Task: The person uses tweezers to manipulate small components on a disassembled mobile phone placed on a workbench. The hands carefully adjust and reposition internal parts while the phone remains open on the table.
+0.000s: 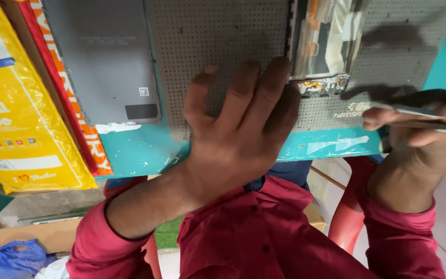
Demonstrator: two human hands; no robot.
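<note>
While flat, phone (318, 41) lengthwise, port-end nearest.

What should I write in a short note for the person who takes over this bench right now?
Left hand: flat on the grey perforated mat, fingertips against the lower edge of the opened phone; it grips nothing.
Right hand: holds metal tweezers, tips pointing toward the phone, not touching it.
Opened phone: lies on the mat, inner parts exposed.
Grey back cover: lies apart to the left, on the turquoise table.
Done: cover is off.
Left: the work inside the phone; how far it has gone cannot be told.
</note>
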